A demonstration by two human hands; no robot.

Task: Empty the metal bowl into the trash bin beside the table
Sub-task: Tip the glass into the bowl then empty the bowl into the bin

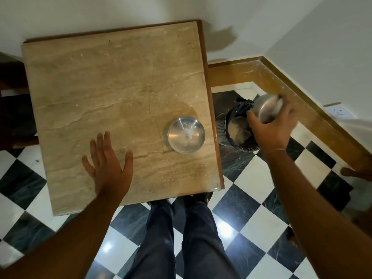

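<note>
My right hand (271, 125) grips a metal bowl (265, 106), tipped over and blurred, right above the trash bin (236, 129) on the floor to the right of the table. The bin has a dark liner and light-coloured waste inside. A second metal bowl (186, 134) stands upright near the right edge of the marble table (112, 101); it looks empty apart from a shine. My left hand (106, 160) lies flat on the table's front part with fingers spread, holding nothing.
The bin stands in a corner between the table's right edge and a wooden skirting (314, 109). A wall socket (339, 112) is at right. The floor is black-and-white checkered tile (251, 214). My legs (181, 238) stand at the table's front edge.
</note>
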